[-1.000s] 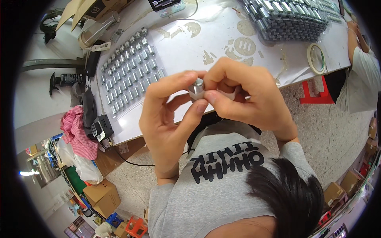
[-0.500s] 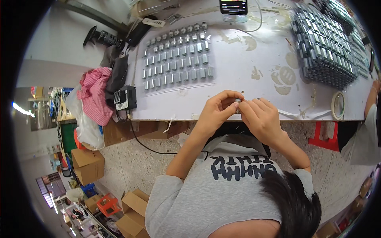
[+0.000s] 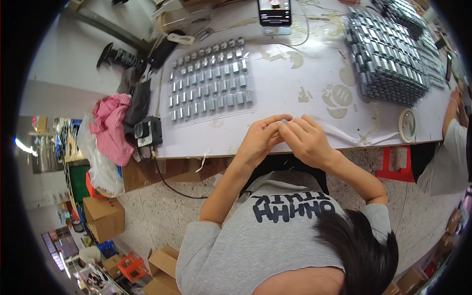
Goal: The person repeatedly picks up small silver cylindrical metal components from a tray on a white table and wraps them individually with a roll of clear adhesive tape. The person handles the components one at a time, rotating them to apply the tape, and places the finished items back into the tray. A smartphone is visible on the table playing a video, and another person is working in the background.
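My left hand point(image 3: 259, 141) and my right hand point(image 3: 309, 143) meet fingertip to fingertip at the near edge of the white table point(image 3: 295, 88). Together they pinch a small silvery metal part point(image 3: 284, 121), mostly hidden by the fingers. A thin pale strip point(image 3: 354, 138) trails along the table edge to the right of my right hand. Beyond my left hand, several small metal parts point(image 3: 211, 81) lie in neat rows on the table. My grey shirt with dark lettering fills the lower view.
Stacked trays of metal parts point(image 3: 388, 56) stand at the far right, a phone point(image 3: 274, 11) at the back, a tape roll point(image 3: 407, 125) near the right edge. Another person point(image 3: 450, 147) sits right, by a red stool point(image 3: 393, 164). Pink cloth point(image 3: 113, 129), black device point(image 3: 147, 132) and cardboard boxes point(image 3: 103, 216) lie left.
My hands, held up close to the camera a second ago, have dropped to the table edge. Both still pinch the small metal part.
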The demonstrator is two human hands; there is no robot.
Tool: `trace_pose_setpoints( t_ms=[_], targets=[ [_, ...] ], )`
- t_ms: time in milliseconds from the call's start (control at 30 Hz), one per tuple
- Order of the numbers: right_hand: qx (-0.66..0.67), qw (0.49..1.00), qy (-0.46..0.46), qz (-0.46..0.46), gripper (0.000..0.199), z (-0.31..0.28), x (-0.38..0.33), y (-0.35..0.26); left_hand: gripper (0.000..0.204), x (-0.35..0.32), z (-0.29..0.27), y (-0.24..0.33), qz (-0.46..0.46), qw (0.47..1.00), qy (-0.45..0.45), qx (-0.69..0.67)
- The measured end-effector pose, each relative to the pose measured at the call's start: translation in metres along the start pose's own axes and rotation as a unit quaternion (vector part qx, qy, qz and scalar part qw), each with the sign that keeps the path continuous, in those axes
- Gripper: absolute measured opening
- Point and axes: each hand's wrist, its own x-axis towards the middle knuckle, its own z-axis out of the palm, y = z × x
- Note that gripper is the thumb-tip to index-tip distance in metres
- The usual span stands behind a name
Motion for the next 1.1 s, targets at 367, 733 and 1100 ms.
trace_pose_setpoints(
  t_ms=[367,733,1100],
  targets=[
    [0.132,0.962,0.227,0.073,0.020,-0.013,0.011,0.008,0.030,0.012,-0.024,0.039,0.215,0.950,0.132,0.185],
    [0.146,0.913,0.270,0.268,0.006,0.010,0.011,0.027,0.026,-0.030,-0.082,0.081,0.331,0.826,0.282,0.359],
    [0.129,0.910,0.259,0.296,0.005,0.013,0.005,0.023,0.018,-0.039,-0.035,0.078,0.452,0.726,0.286,0.432]
  ],
)
